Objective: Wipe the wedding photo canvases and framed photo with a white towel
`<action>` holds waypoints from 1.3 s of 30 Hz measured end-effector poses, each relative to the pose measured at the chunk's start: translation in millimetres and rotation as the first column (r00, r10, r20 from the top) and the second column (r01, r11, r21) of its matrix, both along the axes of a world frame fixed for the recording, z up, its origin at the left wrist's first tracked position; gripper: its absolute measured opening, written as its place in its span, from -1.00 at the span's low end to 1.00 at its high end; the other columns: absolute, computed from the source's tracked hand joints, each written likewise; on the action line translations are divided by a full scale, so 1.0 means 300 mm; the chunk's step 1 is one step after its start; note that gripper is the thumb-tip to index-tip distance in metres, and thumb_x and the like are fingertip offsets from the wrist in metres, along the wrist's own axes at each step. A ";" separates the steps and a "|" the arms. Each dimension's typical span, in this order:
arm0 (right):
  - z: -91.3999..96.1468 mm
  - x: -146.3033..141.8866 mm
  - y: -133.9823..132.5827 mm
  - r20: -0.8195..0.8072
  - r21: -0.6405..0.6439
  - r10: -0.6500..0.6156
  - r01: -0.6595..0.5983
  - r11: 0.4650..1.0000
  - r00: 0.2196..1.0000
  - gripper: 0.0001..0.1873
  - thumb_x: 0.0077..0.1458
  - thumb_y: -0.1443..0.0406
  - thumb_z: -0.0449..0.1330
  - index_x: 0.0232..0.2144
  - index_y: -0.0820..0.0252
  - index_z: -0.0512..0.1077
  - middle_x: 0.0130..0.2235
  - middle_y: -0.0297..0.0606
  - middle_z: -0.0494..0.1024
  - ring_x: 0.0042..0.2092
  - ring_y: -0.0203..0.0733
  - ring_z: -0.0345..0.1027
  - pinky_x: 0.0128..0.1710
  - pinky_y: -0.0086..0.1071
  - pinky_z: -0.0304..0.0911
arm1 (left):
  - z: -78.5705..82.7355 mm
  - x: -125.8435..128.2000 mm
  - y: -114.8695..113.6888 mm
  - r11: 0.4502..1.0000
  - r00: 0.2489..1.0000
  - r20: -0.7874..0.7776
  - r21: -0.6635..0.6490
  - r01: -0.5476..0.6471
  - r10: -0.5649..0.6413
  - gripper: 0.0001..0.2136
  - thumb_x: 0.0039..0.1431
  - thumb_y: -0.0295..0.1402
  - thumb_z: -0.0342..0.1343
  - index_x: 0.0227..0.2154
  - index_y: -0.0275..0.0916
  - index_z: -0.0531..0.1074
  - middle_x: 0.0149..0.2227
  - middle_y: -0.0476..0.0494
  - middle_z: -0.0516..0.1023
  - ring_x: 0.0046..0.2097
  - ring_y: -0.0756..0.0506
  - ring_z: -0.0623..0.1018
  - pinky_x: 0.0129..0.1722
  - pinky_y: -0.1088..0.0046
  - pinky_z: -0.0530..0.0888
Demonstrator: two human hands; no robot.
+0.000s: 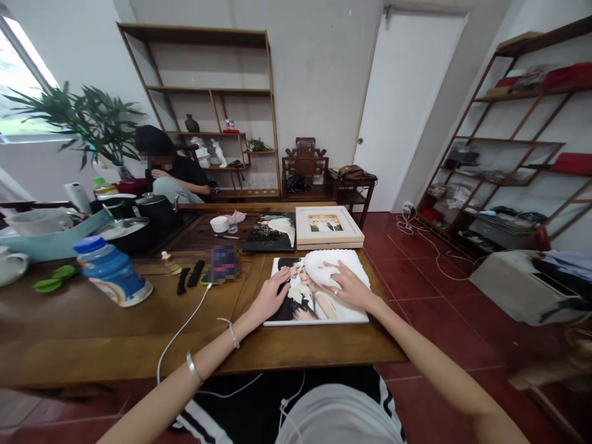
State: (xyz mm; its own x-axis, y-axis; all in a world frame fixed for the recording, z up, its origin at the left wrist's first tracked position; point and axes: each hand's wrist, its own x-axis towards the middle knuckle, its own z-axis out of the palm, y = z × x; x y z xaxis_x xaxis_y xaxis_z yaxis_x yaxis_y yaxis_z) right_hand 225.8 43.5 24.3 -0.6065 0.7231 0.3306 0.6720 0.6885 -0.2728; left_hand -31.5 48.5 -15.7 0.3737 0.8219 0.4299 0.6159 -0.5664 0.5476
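A photo panel with a picture of a couple in wedding clothes lies flat on the wooden table near its front edge. My left hand rests on the panel's left side, fingers stretched out over the printed picture and holding nothing. Over the panel's upper right part lies a fluffy white cloth. My right hand presses down on this cloth, fingers somewhat bent into it, with a ring on one finger. The cloth covers the panel's upper right corner.
Behind the panel lie a dark photo panel and a light wooden frame. Left stand a blue-capped bottle, a phone with a white cable, and black straps. A person sits beyond the table.
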 end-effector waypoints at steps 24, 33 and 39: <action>0.055 -0.064 0.110 0.051 -0.090 -0.011 0.016 0.996 0.999 -0.67 0.18 0.10 0.02 -0.37 0.22 0.43 -0.26 -0.11 0.49 -0.07 -0.02 0.30 -0.12 -0.22 0.23 | -0.007 -0.006 0.007 1.000 1.000 -0.014 -0.021 0.007 -0.007 -0.63 0.21 -0.30 -0.12 0.03 -0.27 0.34 0.13 -0.20 0.31 0.20 -0.13 0.24 0.18 0.18 0.19; 0.045 -0.134 0.031 0.186 0.096 -0.036 0.018 0.995 0.982 -0.79 0.08 0.26 0.11 -0.31 0.26 0.48 -0.16 -0.01 0.48 -0.08 0.01 0.29 -0.07 -0.18 0.13 | -0.009 -0.006 0.006 1.000 1.000 -0.011 -0.020 -0.003 0.003 -0.63 0.20 -0.30 -0.11 0.03 -0.28 0.34 0.13 -0.20 0.32 0.19 -0.13 0.25 0.18 0.20 0.19; 0.111 -0.183 -0.174 0.336 0.047 0.220 -0.249 0.967 0.916 -0.79 0.04 0.22 0.12 -0.42 0.22 0.49 -0.37 -0.15 0.49 -0.28 -0.09 0.30 -0.26 -0.30 0.15 | -0.001 -0.008 0.000 1.000 1.000 0.007 -0.029 0.011 -0.011 -0.62 0.19 -0.34 -0.11 0.05 -0.30 0.32 0.15 -0.20 0.29 0.20 -0.13 0.24 0.19 0.21 0.18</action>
